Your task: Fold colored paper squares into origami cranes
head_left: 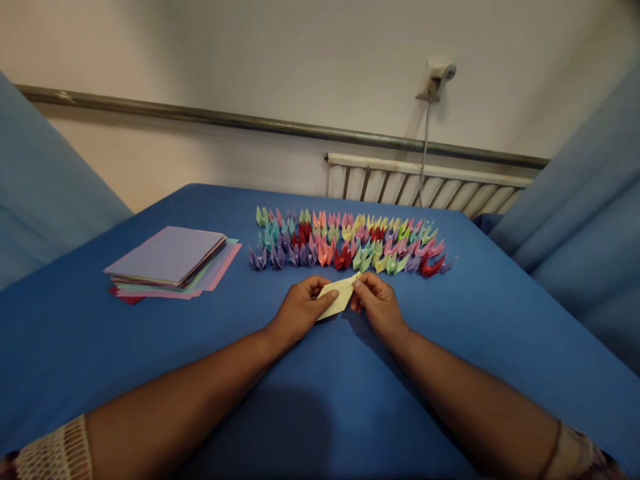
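Note:
Between my two hands is a pale yellow piece of folded origami paper [338, 301], shaped like a long diamond and held just above the table. My left hand [302, 305] pinches its left side, the thumb lying across the top face. With thumb and fingers together, my right hand [380, 305] grips the narrow upper right tip. The fingertips under the paper are partly hidden. Just beyond my hands stand several rows of small folded paper cranes [326, 252] in purple, red, pink, green and yellow.
A stack of coloured paper sheets [167, 255] lies at the left, a lilac one on top. Blue cloth covers the table [240, 413]. Behind it are a wall rail [240, 121], a radiator [400, 180] and a socket with a cord [434, 83]. Blue curtains [590, 193] hang at both sides.

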Tool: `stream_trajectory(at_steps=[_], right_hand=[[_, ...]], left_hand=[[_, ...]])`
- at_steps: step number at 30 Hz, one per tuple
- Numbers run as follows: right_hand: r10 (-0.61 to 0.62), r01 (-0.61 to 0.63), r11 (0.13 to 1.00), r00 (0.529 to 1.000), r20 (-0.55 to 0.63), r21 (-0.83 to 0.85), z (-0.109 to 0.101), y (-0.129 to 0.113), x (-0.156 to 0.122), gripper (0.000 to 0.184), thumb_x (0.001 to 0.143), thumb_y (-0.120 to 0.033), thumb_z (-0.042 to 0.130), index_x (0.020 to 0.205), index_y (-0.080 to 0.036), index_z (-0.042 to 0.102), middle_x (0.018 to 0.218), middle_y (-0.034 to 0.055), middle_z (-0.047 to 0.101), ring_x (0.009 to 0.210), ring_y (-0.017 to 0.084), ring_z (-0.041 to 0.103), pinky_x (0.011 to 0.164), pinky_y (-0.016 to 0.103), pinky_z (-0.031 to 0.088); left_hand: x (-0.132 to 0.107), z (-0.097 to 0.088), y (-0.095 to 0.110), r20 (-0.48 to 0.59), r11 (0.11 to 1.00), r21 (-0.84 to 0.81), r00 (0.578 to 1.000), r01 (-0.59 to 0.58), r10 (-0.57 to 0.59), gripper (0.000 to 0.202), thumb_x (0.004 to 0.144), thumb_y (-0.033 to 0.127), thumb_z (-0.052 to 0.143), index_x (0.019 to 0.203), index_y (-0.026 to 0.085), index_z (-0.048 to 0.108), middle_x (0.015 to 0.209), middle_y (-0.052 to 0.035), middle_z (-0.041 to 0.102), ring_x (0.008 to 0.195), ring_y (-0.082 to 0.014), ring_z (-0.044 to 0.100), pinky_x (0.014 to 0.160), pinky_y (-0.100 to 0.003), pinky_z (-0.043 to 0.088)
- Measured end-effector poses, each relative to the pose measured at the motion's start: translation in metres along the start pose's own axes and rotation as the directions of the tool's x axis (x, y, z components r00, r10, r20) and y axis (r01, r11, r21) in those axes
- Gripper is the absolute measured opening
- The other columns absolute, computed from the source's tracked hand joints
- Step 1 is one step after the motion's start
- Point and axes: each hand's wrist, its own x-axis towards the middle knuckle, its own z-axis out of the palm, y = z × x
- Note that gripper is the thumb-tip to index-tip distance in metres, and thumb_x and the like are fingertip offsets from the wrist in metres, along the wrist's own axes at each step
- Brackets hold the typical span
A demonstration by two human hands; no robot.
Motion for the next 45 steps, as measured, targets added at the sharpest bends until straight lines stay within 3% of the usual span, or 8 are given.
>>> stream_trajectory(at_steps=[14, 21, 23, 26, 31, 36, 40, 45], right_hand=[[-0.040, 0.040, 0.998, 0.999, 0.010, 0.038, -0.001, -0.003, -0.002, 0.025, 0.087, -0.041, 0.058, 0.077, -0.019, 0.058, 0.053, -0.0054, 0.056, 0.048, 0.009, 0.048, 0.050, 0.022, 0.038], [-0.031, 0.028, 0.998, 0.999, 0.043, 0.061, -0.002, -0.003, -0.004, 0.034, 0.092, -0.050, 0.048, 0.082, -0.019, 0.058, 0.055, -0.0037, 0.057, 0.050, 0.011, 0.051, 0.051, 0.023, 0.039], [-0.033, 0.032, 0.998, 0.999, 0.029, 0.047, 0.001, -0.005, -0.005, 0.033, 0.087, -0.052, 0.055, 0.082, -0.020, 0.057, 0.056, -0.0045, 0.057, 0.050, 0.010, 0.051, 0.050, 0.023, 0.039], [-0.036, 0.036, 0.999, 0.999, 0.003, 0.008, 0.004, -0.008, -0.005, 0.032, 0.078, -0.049, 0.068, 0.074, -0.020, 0.055, 0.055, -0.0060, 0.055, 0.047, 0.009, 0.050, 0.047, 0.022, 0.037], [-0.028, 0.029, 0.996, 1.000, 0.010, -0.081, 0.002, -0.008, -0.005, 0.038, 0.085, -0.051, 0.058, 0.064, -0.020, 0.052, 0.049, -0.0049, 0.053, 0.045, 0.009, 0.048, 0.047, 0.023, 0.037], [-0.056, 0.057, 0.998, 0.996, 0.066, -0.009, -0.003, -0.010, -0.007, 0.032, 0.087, -0.051, 0.056, 0.079, -0.020, 0.057, 0.056, -0.0031, 0.058, 0.051, 0.012, 0.053, 0.052, 0.025, 0.041], [-0.082, 0.082, 0.996, 0.997, -0.014, 0.028, -0.002, -0.012, -0.007, 0.026, 0.085, -0.046, 0.059, 0.090, -0.021, 0.059, 0.059, -0.0041, 0.058, 0.052, 0.011, 0.053, 0.053, 0.024, 0.041], [-0.096, 0.097, 0.995, 0.993, -0.069, 0.023, -0.001, -0.010, -0.003, 0.023, 0.084, -0.043, 0.063, 0.082, -0.020, 0.061, 0.055, -0.0051, 0.056, 0.049, 0.010, 0.050, 0.052, 0.023, 0.040]], left_hand=[[-0.004, 0.000, 0.005, 0.027, 0.996, 0.063, 0.998, -0.065, 0.063, 0.029, 0.074, 0.042, 0.067, 0.085, 0.016, 0.061, 0.072, 0.0022, 0.059, 0.061, -0.0108, 0.051, 0.055, -0.022, 0.038], [-0.005, -0.001, 0.006, 0.027, 0.990, 0.106, 0.996, -0.090, 0.088, 0.027, 0.075, 0.042, 0.066, 0.084, 0.016, 0.061, 0.073, 0.0017, 0.060, 0.062, -0.0112, 0.051, 0.055, -0.022, 0.038], [-0.006, -0.001, 0.005, 0.042, 0.987, 0.128, 0.995, -0.095, 0.090, 0.027, 0.076, 0.042, 0.065, 0.083, 0.016, 0.060, 0.072, 0.0017, 0.059, 0.062, -0.0114, 0.051, 0.055, -0.022, 0.039], [-0.006, -0.002, 0.004, 0.070, 0.985, 0.145, 0.994, -0.097, 0.087, 0.027, 0.077, 0.042, 0.064, 0.083, 0.016, 0.060, 0.072, 0.0016, 0.059, 0.061, -0.0112, 0.051, 0.055, -0.022, 0.039], [-0.008, 0.000, 0.006, 0.078, 0.988, 0.130, 0.994, -0.081, 0.072, 0.029, 0.076, 0.044, 0.065, 0.083, 0.016, 0.059, 0.071, 0.0011, 0.059, 0.061, -0.0117, 0.051, 0.054, -0.022, 0.040], [-0.008, 0.000, 0.009, 0.063, 0.995, 0.083, 0.997, -0.047, 0.042, 0.031, 0.074, 0.045, 0.067, 0.082, 0.016, 0.060, 0.070, 0.0013, 0.059, 0.060, -0.0116, 0.050, 0.053, -0.022, 0.038], [-0.006, -0.001, 0.008, 0.048, 0.995, 0.091, 0.998, -0.039, 0.035, 0.031, 0.073, 0.045, 0.067, 0.082, 0.016, 0.060, 0.069, 0.0014, 0.059, 0.058, -0.0111, 0.049, 0.052, -0.022, 0.037], [-0.006, -0.001, 0.008, 0.068, 0.993, 0.107, 0.997, -0.044, 0.037, 0.031, 0.073, 0.044, 0.068, 0.081, 0.016, 0.060, 0.069, 0.0011, 0.059, 0.059, -0.0111, 0.049, 0.052, -0.022, 0.038]])
